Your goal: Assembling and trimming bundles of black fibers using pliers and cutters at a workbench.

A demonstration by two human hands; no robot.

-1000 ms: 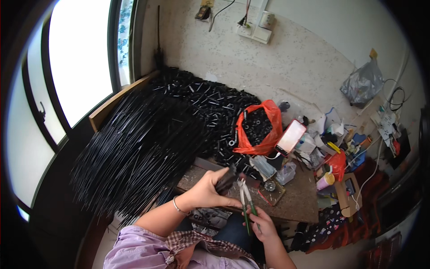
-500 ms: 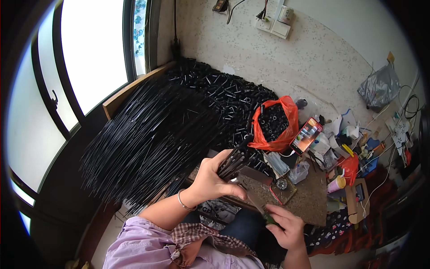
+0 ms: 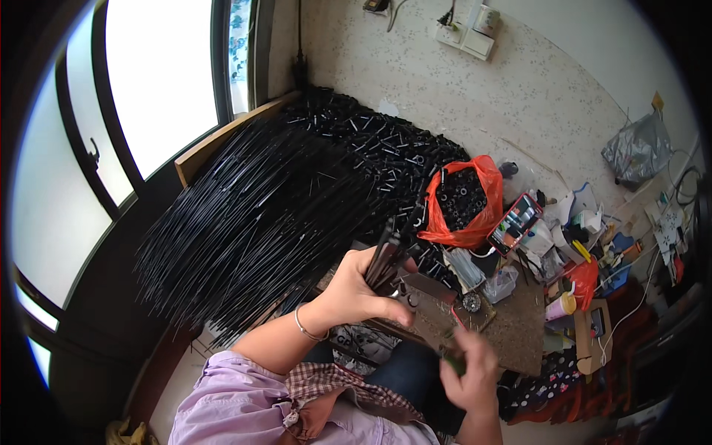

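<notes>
A bundle of thin black rods (image 3: 386, 256) is clamped in the left hand (image 3: 356, 293) above the crowded worktop (image 3: 512, 337) edge. A small dark tool (image 3: 454, 362) is enclosed by the right hand (image 3: 469, 374), fingers curled shut. Left lies a large black rod heap (image 3: 252, 215).

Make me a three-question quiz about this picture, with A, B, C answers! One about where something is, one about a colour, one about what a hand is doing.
1. Where is the phone?
A. right of the orange bag
B. on the windowsill
C. in the left hand

2. What colour is the bag of small black parts?
A. blue
B. orange
C. white

3. What is the left hand doing?
A. lying flat
B. gripping a bundle of black rods
C. pointing

Answers:
1 A: the phone lies just right of the orange bag.
2 B: its plastic is bright orange.
3 B: the left hand is closed around the bundle of black rods; the right hand is blurred.
</notes>
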